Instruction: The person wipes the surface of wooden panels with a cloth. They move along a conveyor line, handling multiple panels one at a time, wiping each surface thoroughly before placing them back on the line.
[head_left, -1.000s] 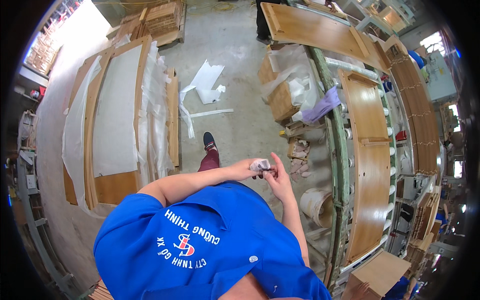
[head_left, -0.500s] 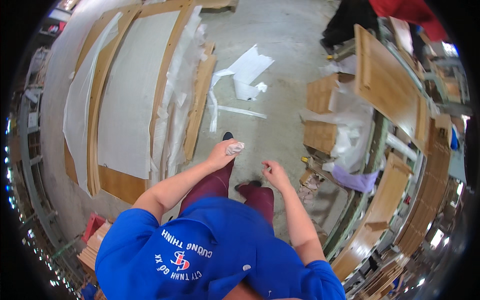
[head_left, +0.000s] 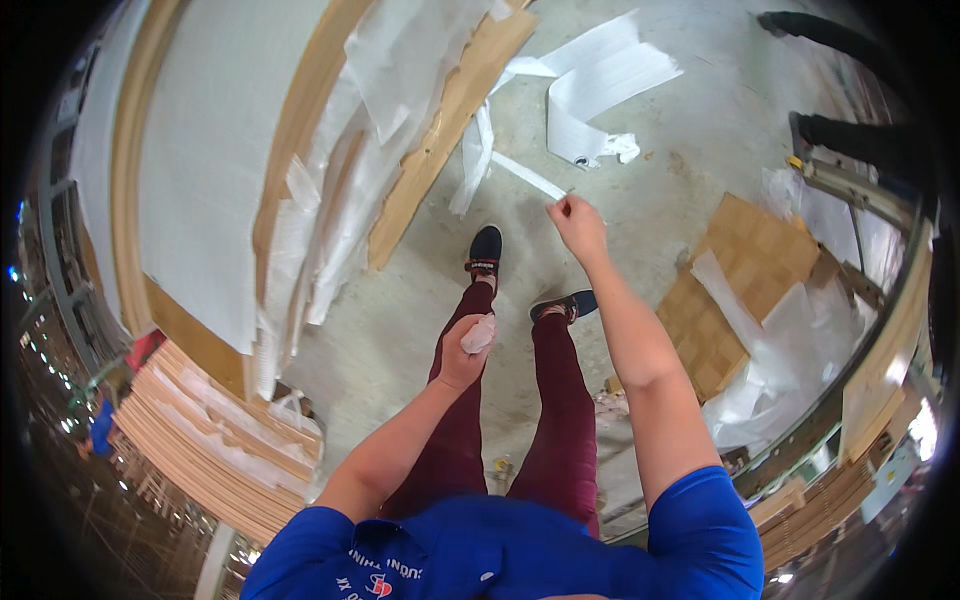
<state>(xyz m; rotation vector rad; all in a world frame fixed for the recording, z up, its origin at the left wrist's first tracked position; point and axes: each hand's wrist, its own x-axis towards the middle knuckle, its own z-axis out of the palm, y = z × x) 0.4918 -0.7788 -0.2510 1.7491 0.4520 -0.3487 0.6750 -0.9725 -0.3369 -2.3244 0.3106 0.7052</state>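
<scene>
Grey workshop floor point(head_left: 650, 215) bears a white strip point(head_left: 528, 176) near wooden panels point(head_left: 450, 130).

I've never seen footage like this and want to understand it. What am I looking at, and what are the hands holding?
There is no machine here: these are a person's own bare hands. The camera sits on the head and looks down, and its fisheye lens bends straight edges. The left hand holds a pale crumpled wad. The right hand reaches forward with curled fingers, right by the end of a white strip; I can't tell whether it grips it. Beyond, a torn white sheet lies on the grey floor. Wooden boards stand at the left, and a brown block at the right.
</scene>
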